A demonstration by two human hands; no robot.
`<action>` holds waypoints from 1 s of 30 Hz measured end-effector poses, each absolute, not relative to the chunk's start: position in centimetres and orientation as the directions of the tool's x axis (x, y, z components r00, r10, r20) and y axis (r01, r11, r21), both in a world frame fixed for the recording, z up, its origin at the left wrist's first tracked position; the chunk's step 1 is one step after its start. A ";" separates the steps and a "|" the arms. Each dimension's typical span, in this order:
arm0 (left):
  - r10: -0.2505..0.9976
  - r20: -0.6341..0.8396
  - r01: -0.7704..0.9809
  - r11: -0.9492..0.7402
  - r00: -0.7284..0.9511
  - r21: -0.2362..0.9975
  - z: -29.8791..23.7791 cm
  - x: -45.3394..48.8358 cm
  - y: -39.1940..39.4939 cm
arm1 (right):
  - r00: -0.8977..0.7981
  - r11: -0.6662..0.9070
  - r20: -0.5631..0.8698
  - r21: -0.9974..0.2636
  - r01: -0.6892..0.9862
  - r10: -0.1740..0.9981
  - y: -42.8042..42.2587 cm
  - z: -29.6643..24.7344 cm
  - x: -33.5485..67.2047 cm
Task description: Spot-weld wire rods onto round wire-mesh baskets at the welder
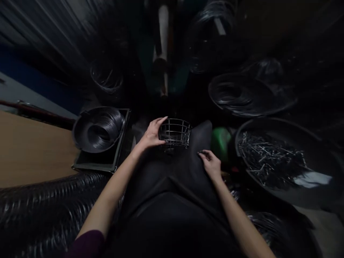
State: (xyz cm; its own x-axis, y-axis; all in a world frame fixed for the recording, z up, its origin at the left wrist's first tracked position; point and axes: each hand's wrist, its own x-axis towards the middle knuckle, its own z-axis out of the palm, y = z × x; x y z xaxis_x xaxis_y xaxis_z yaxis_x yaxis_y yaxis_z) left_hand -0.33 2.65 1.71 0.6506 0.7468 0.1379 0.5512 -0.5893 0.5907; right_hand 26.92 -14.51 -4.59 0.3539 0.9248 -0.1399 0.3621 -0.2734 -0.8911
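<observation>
One wire basket (176,136), gripped between upper fingers and lower thumb of the left hand (152,134); one right hand (211,165), fingers pinched together, apart from the basket, contents indiscernible; advisable: firm, even hold, wires unbent

Dimly lit throughout; tan board (37,148) at left; blue surface (40,77) beyond; pale strip (28,96) between
</observation>
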 end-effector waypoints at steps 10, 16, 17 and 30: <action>0.737 0.037 0.651 -0.619 0.675 0.440 2.9 1.2 1.4 | -0.117 -0.165 -0.229 -0.901 0.402 0.966 -6.7 4.2 23.5; 0.732 0.173 0.564 -0.633 0.658 0.531 2.6 0.0 2.6 | -0.263 0.263 0.070 -0.476 0.839 0.962 -4.6 3.4 20.7; 0.734 0.201 0.551 -0.635 0.648 0.542 2.8 -0.3 3.1 | -0.312 0.327 0.105 -0.400 0.856 0.944 -4.3 3.4 20.6; 0.782 0.327 0.517 -0.604 0.531 0.606 5.1 -0.7 8.3 | -0.514 0.628 0.533 -0.043 0.777 0.672 2.7 4.5 21.6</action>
